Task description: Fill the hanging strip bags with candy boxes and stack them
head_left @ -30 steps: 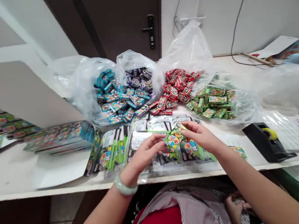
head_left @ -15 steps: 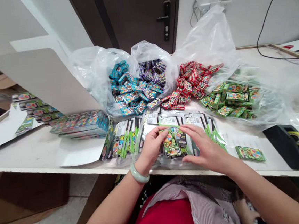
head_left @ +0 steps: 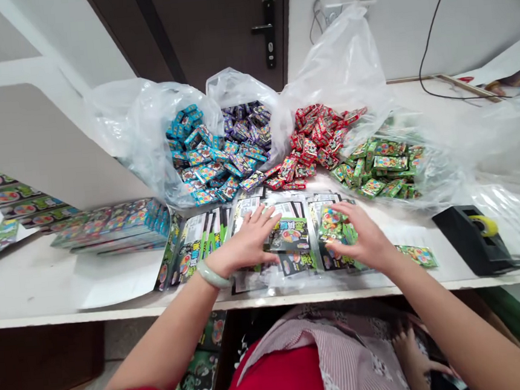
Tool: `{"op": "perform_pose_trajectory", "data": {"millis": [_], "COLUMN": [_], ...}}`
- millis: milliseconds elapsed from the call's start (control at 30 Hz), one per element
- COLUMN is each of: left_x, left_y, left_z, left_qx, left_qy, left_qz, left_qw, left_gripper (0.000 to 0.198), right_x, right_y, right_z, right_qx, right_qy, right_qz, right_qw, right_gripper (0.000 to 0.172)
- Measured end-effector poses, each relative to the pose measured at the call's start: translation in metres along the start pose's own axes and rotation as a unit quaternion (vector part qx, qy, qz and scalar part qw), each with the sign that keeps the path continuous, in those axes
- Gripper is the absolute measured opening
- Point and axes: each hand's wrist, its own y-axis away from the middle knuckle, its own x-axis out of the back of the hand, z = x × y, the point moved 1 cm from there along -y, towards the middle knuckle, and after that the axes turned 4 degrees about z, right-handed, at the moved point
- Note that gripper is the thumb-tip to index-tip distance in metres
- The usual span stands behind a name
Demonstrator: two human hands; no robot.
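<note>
Using the flat black-and-green printed packet in clear plastic (head_left: pixel 289 235) as reference, call it the black packet. Left hand (head_left: pixel 250 239) is sitting just left of it, fingers fanned wide, holding nothing; can't tell whether the fingertips are touching its edge. Pale green bangle (head_left: pixel 213 274) is circling that wrist. Right hand (head_left: pixel 359 238) is spanning a small green printed pouch with a shiny surface (head_left: pixel 331 224) between fingers and thumb, just right of the black packet, over more dark packets in clear sleeves. Second green printed pouch (head_left: pixel 417 256) is lying flat farther right of the black packet, partly behind the right forearm. Black plastic tape dispenser with a yellow roll (head_left: pixel 467 246) is standing right of that. Beyond the black packet, clear plastic bags are spilling small packs: blue (head_left: pixel 210 172) and purple (head_left: pixel 254 126) beyond and to the left, red (head_left: pixel 314 141) and green (head_left: pixel 389 165) beyond and to the right. Well left of it, a tall white board panel (head_left: pixel 50 146) is leaning above a stack of colourful printed packs (head_left: pixel 117 225).
</note>
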Motion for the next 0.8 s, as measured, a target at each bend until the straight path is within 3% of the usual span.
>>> {"op": "perform_pose_trajectory", "data": {"millis": [67, 167, 233, 367, 600, 800], "left_x": [-0.001, 0.006, 0.014, 0.023, 0.020, 0.013], "left_y": [-0.004, -0.004, 0.001, 0.016, 0.029, 0.034], "left_z": [0.000, 0.006, 0.010, 0.010, 0.010, 0.016], "left_qx": [-0.010, -0.027, -0.035, -0.048, -0.047, -0.076], "left_qy": [-0.035, -0.047, -0.030, 0.012, 0.002, 0.019], "left_qz": [-0.005, 0.037, 0.064, 0.085, 0.085, 0.085], "left_qw": [0.999, 0.998, 0.997, 0.995, 0.995, 0.993], "left_gripper": [0.095, 0.092, 0.094, 0.095, 0.097, 0.096], "right_x": [-0.008, -0.013, -0.011, -0.004, 0.006, 0.008], "right_y": [-0.001, -0.004, -0.006, -0.009, -0.010, -0.012], "right_z": [-0.001, -0.009, -0.015, -0.026, -0.040, -0.048], "right_qx": [0.005, -0.014, -0.006, 0.040, 0.076, 0.101], "right_qy": [0.009, 0.026, 0.026, 0.037, 0.082, 0.029], "right_qz": [0.010, 0.063, 0.064, 0.000, -0.061, -0.164], "right_qw": [1.000, 0.998, 0.998, 0.999, 0.992, 0.981], "right_gripper": [0.061, 0.061, 0.062, 0.058, 0.056, 0.064]}}
